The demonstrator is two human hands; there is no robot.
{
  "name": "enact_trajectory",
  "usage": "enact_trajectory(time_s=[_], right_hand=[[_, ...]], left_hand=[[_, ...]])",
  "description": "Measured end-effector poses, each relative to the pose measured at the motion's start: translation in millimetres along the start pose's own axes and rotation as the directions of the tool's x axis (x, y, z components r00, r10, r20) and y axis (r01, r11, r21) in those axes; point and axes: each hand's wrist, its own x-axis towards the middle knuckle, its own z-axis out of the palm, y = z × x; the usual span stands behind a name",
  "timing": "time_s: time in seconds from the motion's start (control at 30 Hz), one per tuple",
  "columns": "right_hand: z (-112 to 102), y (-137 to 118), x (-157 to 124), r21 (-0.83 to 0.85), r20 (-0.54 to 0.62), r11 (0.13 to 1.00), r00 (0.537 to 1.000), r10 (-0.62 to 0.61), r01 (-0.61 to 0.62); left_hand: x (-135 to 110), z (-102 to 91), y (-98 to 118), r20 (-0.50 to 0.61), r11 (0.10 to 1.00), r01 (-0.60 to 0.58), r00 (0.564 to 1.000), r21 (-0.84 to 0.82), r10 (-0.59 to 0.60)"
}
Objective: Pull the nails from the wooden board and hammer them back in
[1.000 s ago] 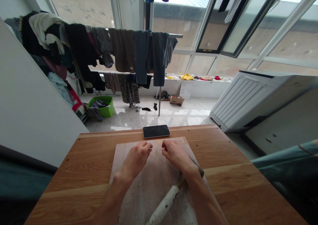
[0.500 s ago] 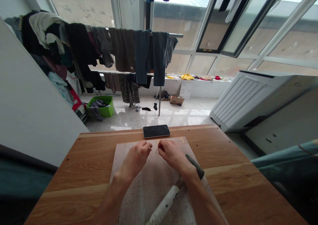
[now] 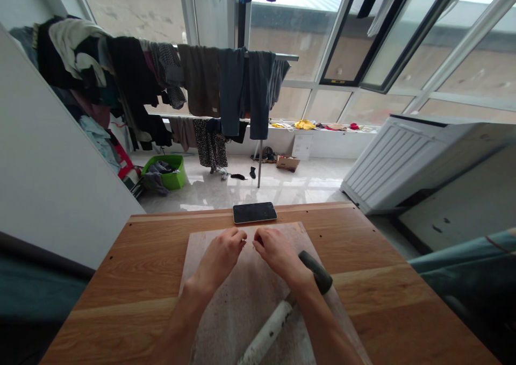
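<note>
Over the far part of a pale wooden board (image 3: 229, 311), my left hand (image 3: 226, 248) is closed in a pinch. A tiny pale bit shows at its fingertips, too small to name. Facing it across a small gap, my right hand (image 3: 274, 251) has its fingers curled together, and what they hold is hidden. A hammer lies slantwise on the board, its dark head (image 3: 316, 272) to the right and its whitish handle (image 3: 268, 330) toward me. My right forearm passes over the hammer and hides part of it.
A black phone (image 3: 255, 213) lies beyond the board on the brown wooden table (image 3: 133, 279). Past the table are a green tub (image 3: 174, 178) of clothes, a laden drying rack (image 3: 287, 57), a small cardboard box (image 3: 287, 163) and a white ribbed cabinet (image 3: 387, 158).
My right hand has moved slightly left, narrowing the gap to my left hand. The left hand stays nearly where it was. The whole view has shifted very slightly.
</note>
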Motion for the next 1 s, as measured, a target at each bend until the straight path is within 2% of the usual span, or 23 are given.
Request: enact_trajectory(time_s=[0.17, 0.3, 0.37, 0.5, 0.7, 0.8, 1.0], right_hand=[[-5, -3, 0, 0.019, -0.010, 1.000, 1.000, 0.004, -0.003], [-23, -8, -4, 0.062, 0.002, 0.997, 0.999, -0.036, 0.036], [-33, -11, -9, 0.091, 0.020, 0.993, 0.997, -0.077, 0.075], [-43, -17, -16, 0.133, 0.044, 0.982, 0.989, -0.140, 0.133], [-40, -24, -20, 0.173, 0.105, 0.967, 0.973, -0.205, 0.185], [-36, -27, -20, 0.189, 0.131, 0.962, 0.966, -0.224, 0.198], [-31, -32, -22, 0.232, 0.159, 0.948, 0.953, -0.258, 0.218]], left_hand=[[0, -4.9, 0, -0.001, 0.998, -0.006, 1.000, -0.058, 0.006], [-2, -14.7, 4, 0.014, 0.985, -0.019, 1.000, -0.173, 0.022], [-4, -19.7, 6, 0.052, 0.970, -0.007, 0.998, -0.244, 0.020], [-9, -25.3, 8, 0.198, 0.943, 0.083, 0.980, -0.321, -0.019], [-13, -28.9, 11, 0.329, 0.935, 0.189, 0.941, -0.301, -0.084], [-14, -31.8, 13, 0.341, 0.934, 0.210, 0.934, -0.290, -0.104], [-17, -34.8, 11, 0.347, 0.923, 0.184, 0.936, -0.339, -0.059]])
